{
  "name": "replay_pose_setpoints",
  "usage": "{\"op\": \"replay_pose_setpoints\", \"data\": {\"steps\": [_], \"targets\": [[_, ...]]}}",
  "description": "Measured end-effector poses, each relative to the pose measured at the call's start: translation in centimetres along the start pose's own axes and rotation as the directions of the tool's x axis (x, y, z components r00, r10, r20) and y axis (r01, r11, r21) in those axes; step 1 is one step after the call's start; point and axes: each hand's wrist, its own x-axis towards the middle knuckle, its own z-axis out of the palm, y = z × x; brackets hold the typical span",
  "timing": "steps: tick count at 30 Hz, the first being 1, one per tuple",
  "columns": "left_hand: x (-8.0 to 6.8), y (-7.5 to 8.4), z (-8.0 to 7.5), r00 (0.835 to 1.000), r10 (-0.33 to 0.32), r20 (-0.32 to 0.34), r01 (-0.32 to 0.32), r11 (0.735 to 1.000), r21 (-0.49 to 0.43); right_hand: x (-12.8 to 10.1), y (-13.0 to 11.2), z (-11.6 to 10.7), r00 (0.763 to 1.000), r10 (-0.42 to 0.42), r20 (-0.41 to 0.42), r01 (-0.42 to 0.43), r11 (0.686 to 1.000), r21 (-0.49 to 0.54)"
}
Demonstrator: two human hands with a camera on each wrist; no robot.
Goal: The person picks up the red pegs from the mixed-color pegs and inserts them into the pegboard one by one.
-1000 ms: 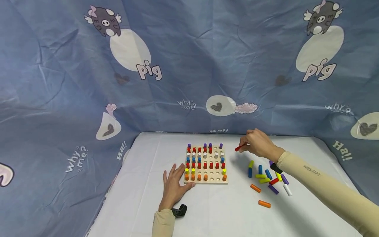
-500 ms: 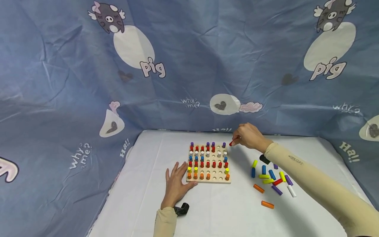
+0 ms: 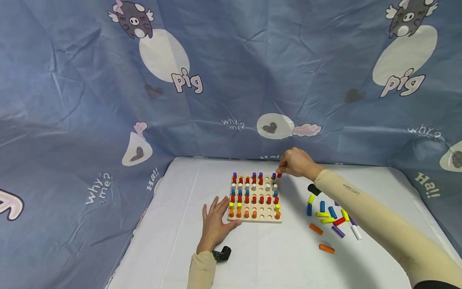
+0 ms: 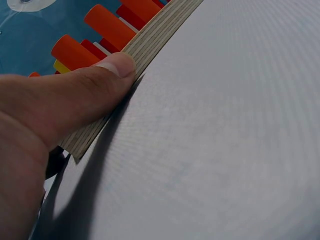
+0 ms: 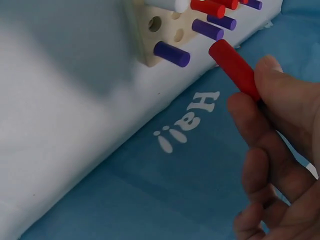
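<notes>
Between thumb and forefinger my right hand pinches a red peg by one end. The peg's free end points toward the far right corner of a wooden pegboard, where a purple peg stands. In the right wrist view an unfilled hole shows beside that purple peg. My left hand lies at the board's near left corner, fingers spread along its left side. In the left wrist view the thumb presses the board's near edge, in front of upright orange pegs.
Loose pegs lie right of the board: blue, yellow, red, purple, white and orange. The table's white cloth meets a blue curtain at the back.
My right hand has carried the red peg left to the board's far right corner, and the peg hangs steeper than before. My left hand keeps its place on the board. The head view has shifted slightly.
</notes>
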Motion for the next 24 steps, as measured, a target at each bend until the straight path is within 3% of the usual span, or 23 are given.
{"op": "replay_pose_setpoints", "data": {"steps": [9,24], "targets": [[0.0,0.0,0.1,1.0,-0.008,0.011,0.008,1.0,0.007,0.8,-0.7,0.3,0.999,-0.033,-0.017,0.032,0.999,-0.012],[-0.1,-0.2,0.0,1.0,0.007,0.006,-0.007,1.0,0.001,1.9,-1.4,1.3,0.999,0.029,0.016,-0.029,1.0,0.009]]}}
